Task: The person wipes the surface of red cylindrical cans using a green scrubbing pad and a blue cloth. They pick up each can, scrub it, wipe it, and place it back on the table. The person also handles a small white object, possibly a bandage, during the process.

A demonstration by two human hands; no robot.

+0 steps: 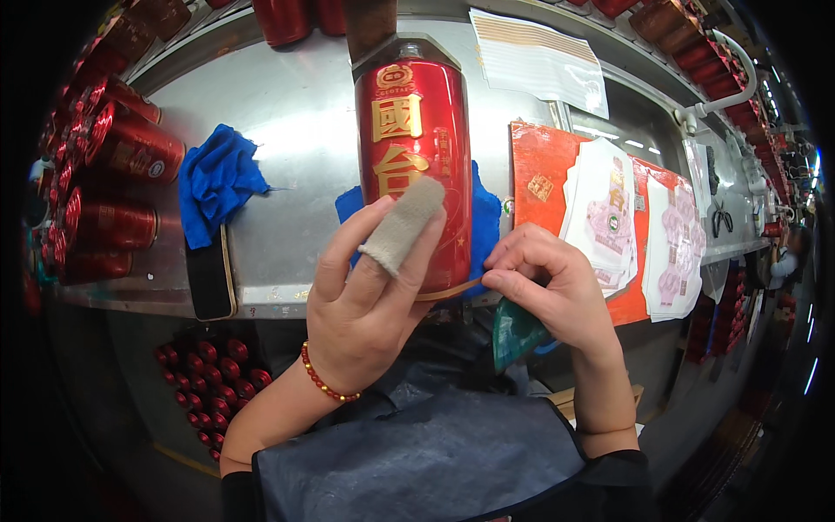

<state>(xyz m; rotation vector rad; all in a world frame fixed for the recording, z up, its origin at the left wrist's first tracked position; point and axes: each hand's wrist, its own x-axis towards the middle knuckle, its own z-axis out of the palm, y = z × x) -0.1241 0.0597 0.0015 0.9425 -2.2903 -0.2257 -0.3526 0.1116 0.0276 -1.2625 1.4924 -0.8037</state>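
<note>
A large red glossy bottle [417,156] with raised gold characters lies on its side in front of me, its neck pointing away. My left hand [372,293] grips its near end, fingers over the upper side; the thumb is mostly hidden. One finger wears a beige knitted finger cover [406,225]. A thin gold strip [450,290] runs along the bottle's base edge, and the thumb and finger of my right hand [548,280] pinch its right end. Beneath that hand hangs a green translucent scraper-like piece [515,333], apparently held in the curled fingers. Blue cloth [485,225] lies under the bottle.
On the metal bench [293,150] at left are a crumpled blue cloth [218,186] and a phone [212,280], near several red bottles [134,147]. Decal sheets [600,215] lie on a red board [531,169] at right. A striped sheet [541,59] is farther back.
</note>
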